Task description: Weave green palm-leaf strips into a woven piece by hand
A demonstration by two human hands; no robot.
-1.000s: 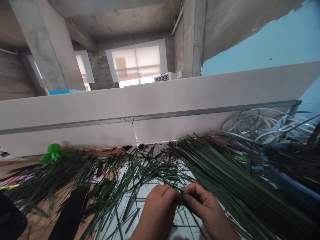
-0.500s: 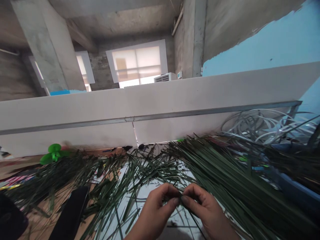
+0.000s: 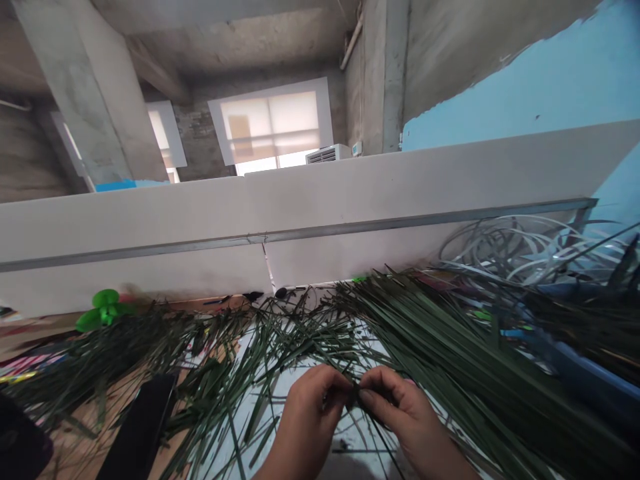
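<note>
My left hand (image 3: 315, 417) and my right hand (image 3: 407, 417) meet fingertip to fingertip over a white work surface (image 3: 287, 383). Both are closed in a pinch around a small dark green leaf piece (image 3: 355, 393), mostly hidden by the fingers. A thin dark strip (image 3: 383, 437) trails down from my right fingertips toward the bottom edge. Cut green leaf strips (image 3: 280, 347) lie scattered beyond and left of my hands. A thick bundle of long green leaves (image 3: 450, 353) lies just right of my right hand.
A black phone-like slab (image 3: 137, 427) lies at lower left, near a bright green plastic object (image 3: 105, 310). A blue container (image 3: 590, 373) with dark strands stands at right, below coiled white strips (image 3: 520, 250). A white partition (image 3: 350, 193) runs along the back.
My left fingers have turned slightly and their thumb is tucked further behind the hand. Both hands stay pinched together at nearly the same spot. The view has shifted a little.
</note>
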